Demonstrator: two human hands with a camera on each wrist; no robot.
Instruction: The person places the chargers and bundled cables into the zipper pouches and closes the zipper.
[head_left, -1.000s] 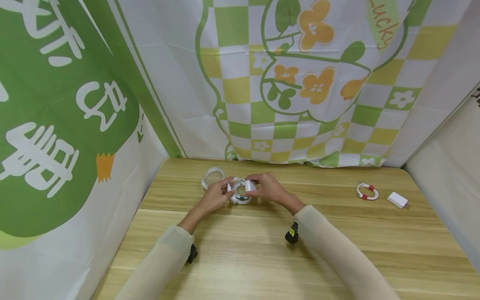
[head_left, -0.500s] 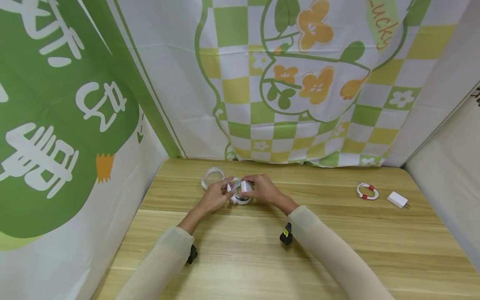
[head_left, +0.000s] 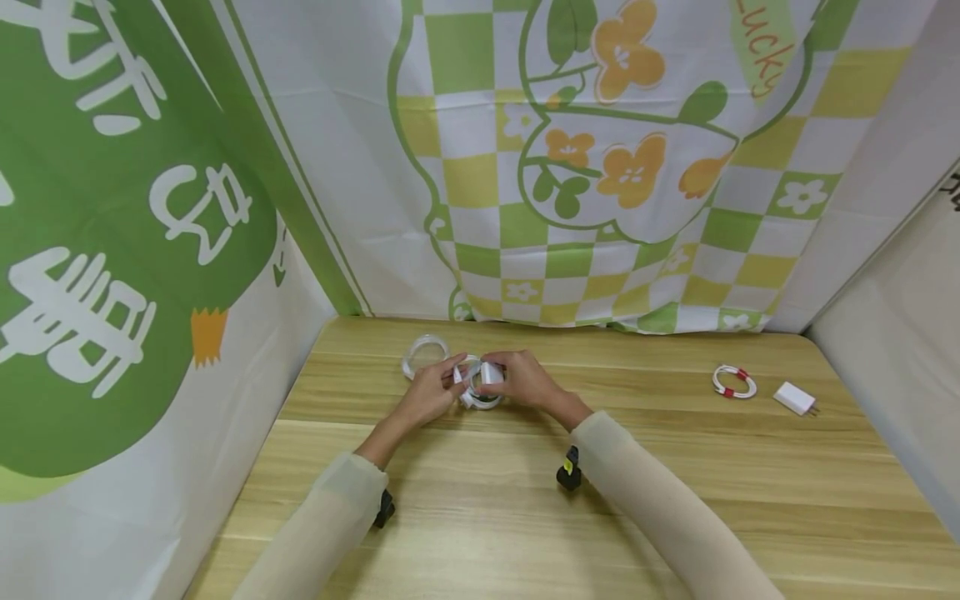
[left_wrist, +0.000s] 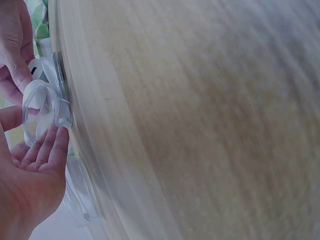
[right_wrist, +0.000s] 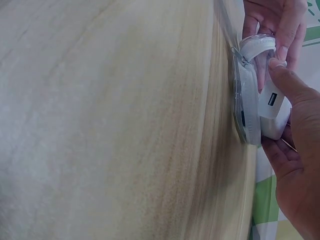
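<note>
My right hand (head_left: 528, 379) pinches a white charger (head_left: 491, 373) between thumb and fingers: a smooth, glossy block with softly rounded edges and a dark, slot-shaped USB port (right_wrist: 272, 99) in one flat end face. I have it right at the round clear pouch (right_wrist: 248, 95), close by the zipped edge, though I cannot tell whether the two touch. My left hand (head_left: 433, 393) grips the pouch's clear, filmy plastic, thumb on one side and fingers on the other, so that part of it stands up as a curved, see-through wall. The pouch is a shallow disc shape, its clear skin catching streaks of light, with a pale, finely ribbed zip band round the edge and a small metallic-looking zip pull (right_wrist: 239, 56). Something dark shows through its side, too small to make out. A second clear round case (left_wrist: 82, 192), just as shiny, lies beside my left hand. The table (head_left: 480, 500) under everything is yellowish wood with long streaked grain. Well off to my right lie a neat white cable ring (head_left: 717, 383) bound with two red ties, and near it another white plug block (head_left: 793, 397) with metal prongs. Beyond hangs a lightly creased cloth (head_left: 570, 283) in green, yellow and white checks.
</note>
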